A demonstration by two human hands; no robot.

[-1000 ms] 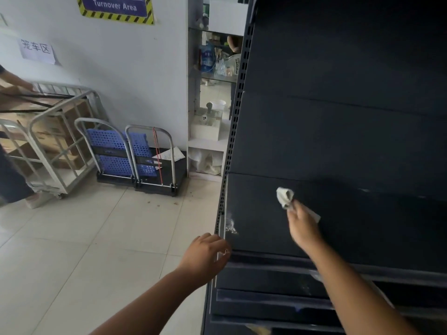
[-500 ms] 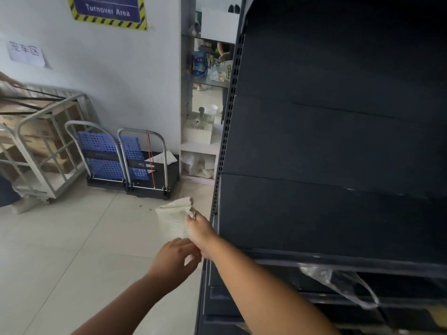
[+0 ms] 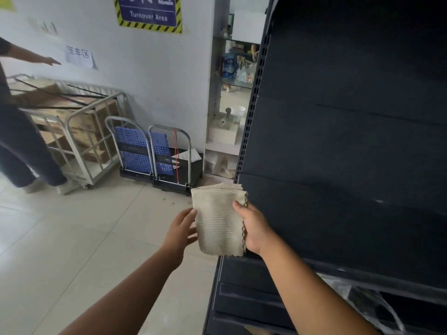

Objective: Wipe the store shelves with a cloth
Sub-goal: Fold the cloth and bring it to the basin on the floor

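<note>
A beige ribbed cloth (image 3: pixel 217 221), folded flat into a rectangle, is held upright in front of the left end of the dark shelf unit (image 3: pixel 350 165). My right hand (image 3: pixel 254 228) grips its right edge, thumb on the front. My left hand (image 3: pixel 181 230) touches the cloth's left edge with fingers spread. The dark shelf board (image 3: pixel 338 226) lies just right of my hands, bare. Lower shelves below it hold crumpled clear plastic (image 3: pixel 362 301).
A person (image 3: pixel 19 131) stands at the far left beside a metal roll cage with cardboard boxes (image 3: pixel 72 131). Two folded blue platform trolleys (image 3: pixel 154 155) lean against the white wall. A white cabinet (image 3: pixel 227 117) stands beside the shelf upright. Pale tiled floor (image 3: pixel 72 238) lies on my left.
My right hand drew the cloth off the shelf board to the unit's left end. The crumpled cloth is now spread into a flat fold, with my left hand at its edge.
</note>
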